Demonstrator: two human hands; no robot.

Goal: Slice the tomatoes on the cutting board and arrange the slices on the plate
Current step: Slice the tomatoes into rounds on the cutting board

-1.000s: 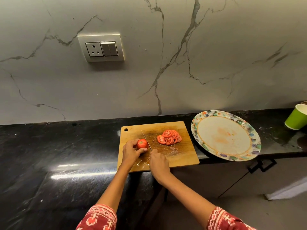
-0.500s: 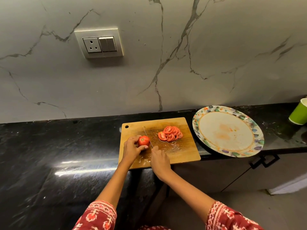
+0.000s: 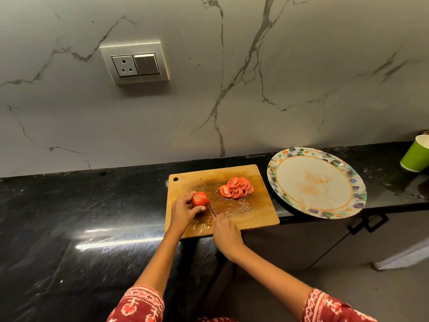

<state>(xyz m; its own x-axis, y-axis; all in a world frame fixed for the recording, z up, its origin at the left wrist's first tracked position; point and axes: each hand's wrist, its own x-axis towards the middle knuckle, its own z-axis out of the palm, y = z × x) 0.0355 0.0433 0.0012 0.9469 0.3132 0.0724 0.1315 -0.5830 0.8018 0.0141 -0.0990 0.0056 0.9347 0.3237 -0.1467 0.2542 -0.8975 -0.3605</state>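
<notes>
Nearest me, the right hand [image 3: 226, 235] curls round a knife [image 3: 211, 208] at the board's [image 3: 260, 219] front edge, the blade running up against the right side of a tomato [image 3: 200, 199]. The left hand [image 3: 183, 211] grips that tomato from the left, thumb and fingers wrapped round it, near the board's left edge. Slices [image 3: 236, 188] sit heaped toward the board's back right. Beside the board's right edge lies a plate [image 3: 348, 177], smeared, overhanging the counter's [image 3: 69, 205] front edge. At the counter's far right stands a green cup [image 3: 415, 156].
</notes>
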